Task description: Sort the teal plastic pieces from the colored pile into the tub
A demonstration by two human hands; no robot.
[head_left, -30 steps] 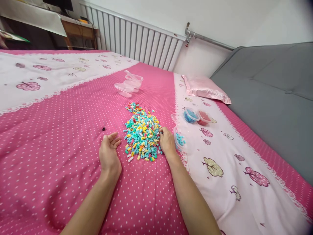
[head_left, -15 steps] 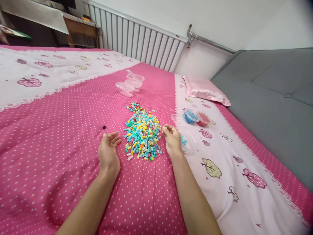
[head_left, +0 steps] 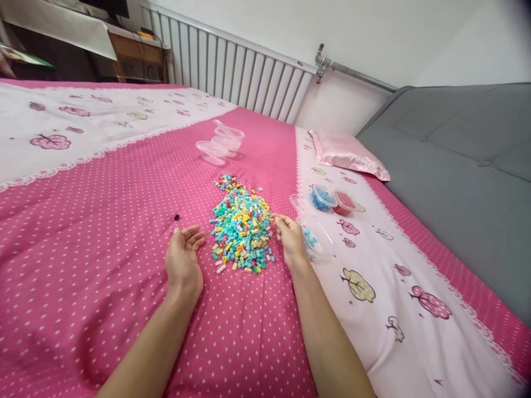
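Observation:
A heap of small toy building bricks (head_left: pixel 243 229) in turquoise, yellow, green, pink and red lies on the bed. My left hand (head_left: pixel 185 257) rests left of it, palm turned up and fingers loosely spread, holding nothing. At the heap's right edge is my right hand (head_left: pixel 290 237), its thumb and forefinger pinched close to the bricks. What sits between those fingertips, if anything, is too small to make out. Just beyond that hand, a clear plastic tub (head_left: pixel 321 243) holds some light-blue bricks and is partly hidden by the hand.
Tubs of blue bricks (head_left: pixel 322 198) and red bricks (head_left: pixel 344 203) stand on the right. Empty clear containers (head_left: pixel 222 145) lie behind the heap. A small black piece (head_left: pixel 176 217) is near my left hand. A pink pillow (head_left: pixel 348 155) lies by the grey headboard (head_left: pixel 452 149).
My right hand has shifted slightly left, its fingertips now at the heap's edge. The light-blue piece seen at its fingertips before no longer shows there. My left hand has stayed nearly still.

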